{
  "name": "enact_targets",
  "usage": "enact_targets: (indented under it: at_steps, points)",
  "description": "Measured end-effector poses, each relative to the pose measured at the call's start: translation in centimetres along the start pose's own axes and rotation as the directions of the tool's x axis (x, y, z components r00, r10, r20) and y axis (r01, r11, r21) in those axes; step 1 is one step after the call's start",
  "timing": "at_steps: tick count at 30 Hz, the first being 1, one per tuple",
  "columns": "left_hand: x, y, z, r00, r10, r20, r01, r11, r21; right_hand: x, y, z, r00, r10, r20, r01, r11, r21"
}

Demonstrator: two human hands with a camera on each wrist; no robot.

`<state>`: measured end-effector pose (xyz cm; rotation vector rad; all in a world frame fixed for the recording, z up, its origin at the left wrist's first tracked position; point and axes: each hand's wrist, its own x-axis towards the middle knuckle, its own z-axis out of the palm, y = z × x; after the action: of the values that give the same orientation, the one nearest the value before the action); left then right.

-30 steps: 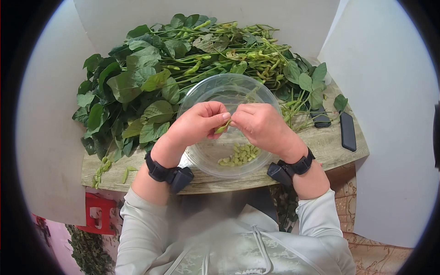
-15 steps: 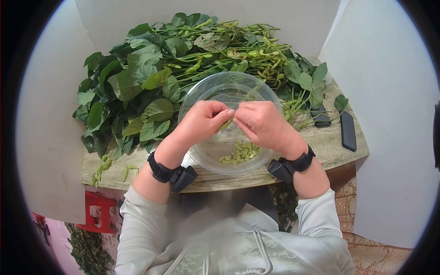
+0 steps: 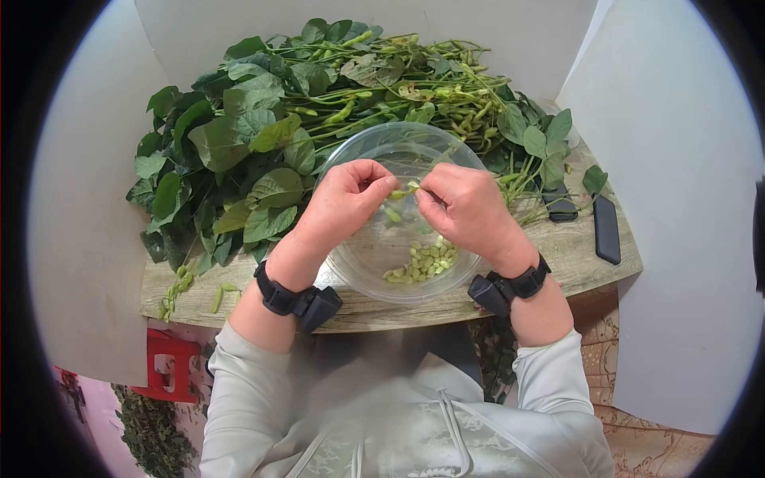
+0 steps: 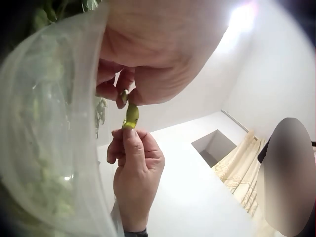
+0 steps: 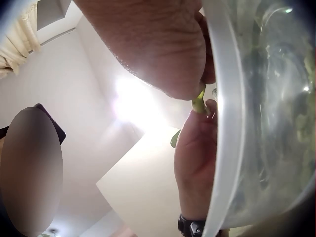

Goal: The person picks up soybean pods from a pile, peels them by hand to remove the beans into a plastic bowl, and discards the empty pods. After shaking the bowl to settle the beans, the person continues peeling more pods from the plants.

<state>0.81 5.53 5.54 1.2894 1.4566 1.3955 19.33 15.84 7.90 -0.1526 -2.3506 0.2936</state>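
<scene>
A green soybean pod (image 3: 401,193) is stretched between my two hands above the clear plastic bowl (image 3: 351,271). My left hand (image 3: 351,199) pinches one end between thumb and fingers. At the other end, the thumb and fingertips of my right hand (image 3: 466,205) grip it. The left wrist view shows the pod (image 4: 132,114) bridging both sets of fingertips close to the bowl's rim. Below the hands, a green piece (image 3: 392,214) appears over the bowl. Shelled pale-green beans (image 3: 430,259) lie in a heap on the bowl's near right floor.
Leafy soybean stalks with pods (image 3: 263,135) are piled behind and left of the bowl. Several loose pods (image 3: 219,299) lie at the table's front left. Two dark phone-like objects, one a black phone (image 3: 606,229), rest at the right. White panels (image 3: 677,199) wall the table in.
The hands have drawn slightly apart, so the pod shows between them. A green piece now appears below the fingers. The bowl sits slightly farther back than one second ago.
</scene>
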Motion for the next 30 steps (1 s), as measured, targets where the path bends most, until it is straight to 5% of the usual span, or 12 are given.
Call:
enact_targets:
  at_steps: [4,8,13,18,20,21,30]
  points:
    - [0.3,-0.4,0.1,0.993,0.094,-0.07,-0.08,0.979,0.189,0.0,-0.1,-0.1,0.999,0.026,-0.031,-0.027,0.999,-0.023]
    - [0.0,0.4,0.6,0.993,0.034,-0.117,-0.021,0.993,0.115,0.0,0.1,-0.1,0.999,0.019,-0.05,-0.022,0.999,-0.047]
    - [-0.4,0.8,0.7,0.995,-0.008,0.101,0.002,0.998,0.061,-0.2,0.1,-0.2,0.999,0.043,-0.026,-0.045,0.996,-0.076]
    - [-0.8,0.6,0.7,0.995,0.005,0.099,-0.02,0.987,0.157,0.2,-1.3,-0.1,0.984,0.135,-0.116,-0.133,0.991,0.026]
    - [-0.8,0.4,0.8,0.991,0.035,0.126,-0.057,0.983,0.175,0.6,-1.4,-0.1,0.986,-0.102,-0.134,0.104,0.995,0.007]
    - [-0.9,0.7,0.9,0.994,0.021,0.109,-0.037,0.989,0.144,0.4,-1.2,0.0,0.986,-0.1,-0.135,0.102,0.995,0.008]
    - [-0.4,0.5,0.7,0.988,0.073,0.134,-0.089,0.989,0.117,-0.2,0.0,-0.2,0.995,-0.035,0.096,0.041,0.997,-0.059]
